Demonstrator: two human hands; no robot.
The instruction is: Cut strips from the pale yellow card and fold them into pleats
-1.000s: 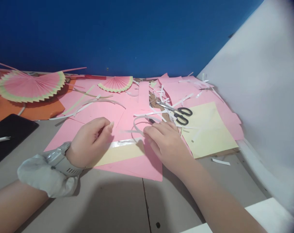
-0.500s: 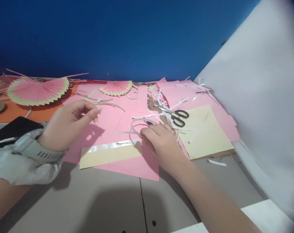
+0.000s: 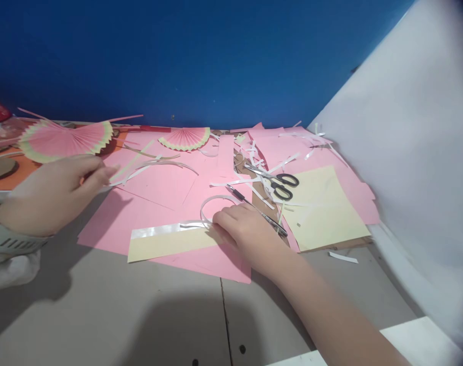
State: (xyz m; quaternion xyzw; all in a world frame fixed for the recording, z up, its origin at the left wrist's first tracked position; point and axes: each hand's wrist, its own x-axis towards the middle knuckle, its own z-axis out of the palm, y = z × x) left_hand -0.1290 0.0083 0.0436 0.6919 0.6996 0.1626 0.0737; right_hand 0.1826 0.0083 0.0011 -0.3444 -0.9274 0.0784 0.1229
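Note:
My left hand [image 3: 59, 190] is over the left edge of the pink paper [image 3: 105, 223], its thumb and index finger close together; whatever they hold, if anything, is too small to name. My right hand [image 3: 250, 236] pinches a looped white strip [image 3: 206, 203] above the right end of the cream strip with a shiny band [image 3: 170, 244]. A black pen [image 3: 260, 211] lies just beyond my right hand. Black-handled scissors [image 3: 281, 185] rest a little farther back, among white paper scraps.
Folded pink fans with yellow edges [image 3: 69, 140] stand at the back left, beside a brown disc [image 3: 1, 169] on orange paper. A cream sheet [image 3: 326, 208] lies on the right. A blue wall [image 3: 201, 61] rises behind, a white panel [image 3: 414, 142] at the right.
My left hand has moved left, away from the loose strips. My right hand has shifted slightly left and down with the looped strip, leaving the pen in view. The phone-like black object is now hidden.

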